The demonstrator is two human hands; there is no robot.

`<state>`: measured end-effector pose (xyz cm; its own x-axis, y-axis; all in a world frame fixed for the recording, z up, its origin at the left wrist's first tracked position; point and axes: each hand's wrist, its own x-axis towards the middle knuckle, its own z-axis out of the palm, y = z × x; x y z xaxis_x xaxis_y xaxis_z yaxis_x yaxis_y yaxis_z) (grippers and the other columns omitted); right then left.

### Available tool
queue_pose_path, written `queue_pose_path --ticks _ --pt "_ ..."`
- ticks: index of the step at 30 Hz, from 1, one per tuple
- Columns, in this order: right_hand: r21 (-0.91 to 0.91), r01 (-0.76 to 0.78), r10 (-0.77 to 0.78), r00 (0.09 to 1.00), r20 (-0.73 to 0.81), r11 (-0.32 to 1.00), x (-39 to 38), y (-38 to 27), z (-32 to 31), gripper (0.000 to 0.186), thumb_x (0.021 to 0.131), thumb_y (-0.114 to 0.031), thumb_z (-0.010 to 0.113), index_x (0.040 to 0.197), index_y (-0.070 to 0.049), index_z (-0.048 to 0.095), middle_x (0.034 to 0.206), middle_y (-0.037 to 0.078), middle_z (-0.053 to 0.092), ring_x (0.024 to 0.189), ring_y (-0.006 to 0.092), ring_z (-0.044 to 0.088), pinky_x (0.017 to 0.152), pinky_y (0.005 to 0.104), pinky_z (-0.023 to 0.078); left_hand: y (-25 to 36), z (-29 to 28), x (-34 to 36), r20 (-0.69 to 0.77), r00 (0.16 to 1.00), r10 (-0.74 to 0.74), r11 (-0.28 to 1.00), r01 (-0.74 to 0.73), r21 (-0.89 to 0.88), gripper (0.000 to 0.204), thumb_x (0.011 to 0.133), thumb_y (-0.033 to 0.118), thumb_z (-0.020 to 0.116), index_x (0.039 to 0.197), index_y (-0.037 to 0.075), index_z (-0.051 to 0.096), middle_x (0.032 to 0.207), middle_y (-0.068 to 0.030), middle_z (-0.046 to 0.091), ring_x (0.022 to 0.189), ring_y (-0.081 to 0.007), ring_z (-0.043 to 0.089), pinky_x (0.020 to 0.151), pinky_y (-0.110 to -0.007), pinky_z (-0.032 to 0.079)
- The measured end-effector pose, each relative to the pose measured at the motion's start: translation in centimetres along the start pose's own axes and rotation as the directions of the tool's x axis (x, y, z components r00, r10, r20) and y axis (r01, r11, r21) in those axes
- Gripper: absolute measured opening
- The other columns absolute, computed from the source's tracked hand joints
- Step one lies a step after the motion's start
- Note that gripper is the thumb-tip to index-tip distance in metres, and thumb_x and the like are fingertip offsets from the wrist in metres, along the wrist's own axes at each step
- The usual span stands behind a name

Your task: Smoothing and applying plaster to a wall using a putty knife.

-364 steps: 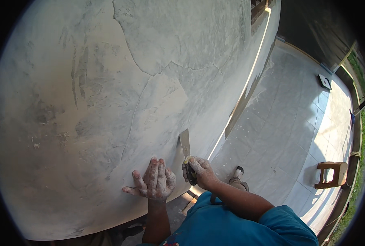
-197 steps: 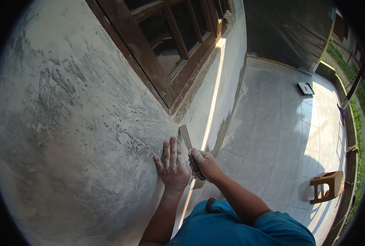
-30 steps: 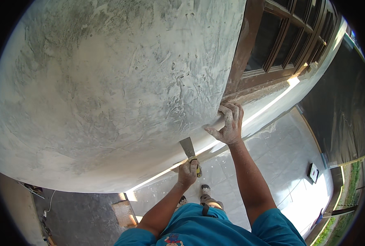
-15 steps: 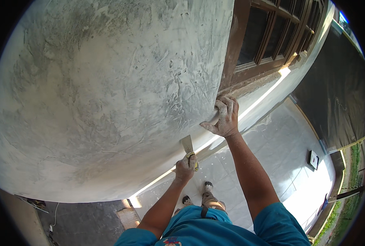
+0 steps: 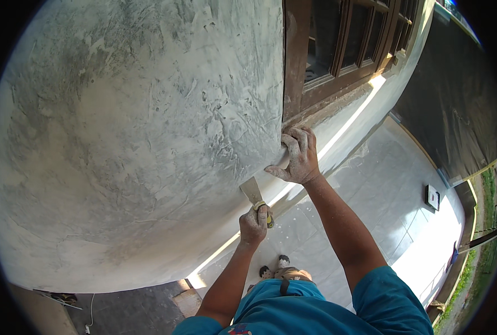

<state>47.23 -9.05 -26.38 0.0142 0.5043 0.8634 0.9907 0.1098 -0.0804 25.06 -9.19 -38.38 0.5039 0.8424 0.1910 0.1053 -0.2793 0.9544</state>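
Observation:
My left hand (image 5: 253, 224), dusted with white, is closed round the yellow and black handle of a putty knife (image 5: 251, 191). Its flat metal blade points up and to the left, toward the patchy grey-white plastered wall (image 5: 148, 139); whether it touches cannot be told. Higher and to the right, my right hand (image 5: 300, 157) rests at the wall just under the lower corner of the brown window frame (image 5: 294, 72). Its fingers are bent, with the thumb stretched apart from them. White powder coats these fingers, and I see no tool in them.
Small glass panes fill the window. Below lies a grey tiled floor (image 5: 365, 184) with sunlit patches, where a black and white box-like object (image 5: 432, 197) sits at the right. Dark sheeting (image 5: 455, 106) hangs beyond. A white cable (image 5: 91, 312) runs at the lower left.
The view has shifted, so the wall and window appear farther left. The putty knife's blade leans more to the left. My right hand stays by the window corner.

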Motion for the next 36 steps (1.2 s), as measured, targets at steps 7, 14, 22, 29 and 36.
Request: queue_pose_path --ticks 7,14,22,29,36 --pt "0.043 -0.276 0.269 0.955 0.126 0.960 -5.3 -5.0 -1.8 0.078 0.078 -0.049 0.076 0.137 -0.006 0.049 0.136 0.021 0.049 0.132 0.0381 0.044 0.113 0.0553 0.030 -0.7 -1.9 -0.7 0.077 0.996 -0.037 0.981 0.022 0.194 0.033 0.100 0.032 0.056 0.092 0.002 0.069 0.070 -0.0122 0.069 0.065 -0.0270 0.071 0.061 -0.037 0.054" --pt "0.563 -0.754 0.492 0.652 0.577 0.339 -13.6 -13.5 0.2 0.068 0.098 -0.032 0.055 0.150 0.001 0.027 0.145 0.027 0.038 0.134 0.0398 0.042 0.112 0.0442 0.034 4.1 -2.9 1.3 0.117 0.987 -0.113 0.975 0.088 0.202 0.035 0.096 0.032 0.062 0.096 -0.002 0.071 0.083 -0.0199 0.070 0.077 -0.0325 0.071 0.070 -0.040 0.055" --pt "0.292 -0.921 0.671 0.388 0.632 0.258 -11.6 -20.2 1.8 0.039 0.099 -0.030 0.054 0.123 -0.002 0.041 0.095 0.027 0.065 0.095 0.0451 0.065 0.081 0.0510 0.050 3.6 -12.7 -0.7 0.287 0.949 -0.132 0.977 0.075 0.201 0.032 0.093 0.023 0.066 0.109 -0.005 0.069 0.095 -0.0195 0.072 0.089 -0.0349 0.071 0.081 -0.039 0.055" --pt "0.249 -0.935 0.686 0.356 0.635 0.254 -11.8 -28.0 4.8 0.032 0.099 -0.031 0.053 0.109 -0.002 0.047 0.081 0.023 0.064 0.079 0.0421 0.065 0.071 0.0488 0.049 6.1 -20.3 -0.8 0.361 0.673 0.645 0.497 -0.729 0.471 0.024 0.083 0.006 0.070 0.106 -0.002 0.069 0.106 -0.0163 0.070 0.104 -0.0337 0.068 0.089 -0.042 0.055" --pt "0.603 -0.747 0.710 0.262 0.654 -0.280 -8.3 -27.0 2.8 0.027 0.101 -0.033 0.052 0.095 -0.007 0.050 0.060 0.002 0.052 0.050 0.0104 0.051 0.048 0.0279 0.043 6.1 -20.5 -0.6 0.415 0.627 0.659 0.467 -0.774 0.428 0.025 0.084 0.005 0.068 0.107 -0.003 0.068 0.108 -0.0170 0.070 0.106 -0.0336 0.067 0.090 -0.041 0.055"
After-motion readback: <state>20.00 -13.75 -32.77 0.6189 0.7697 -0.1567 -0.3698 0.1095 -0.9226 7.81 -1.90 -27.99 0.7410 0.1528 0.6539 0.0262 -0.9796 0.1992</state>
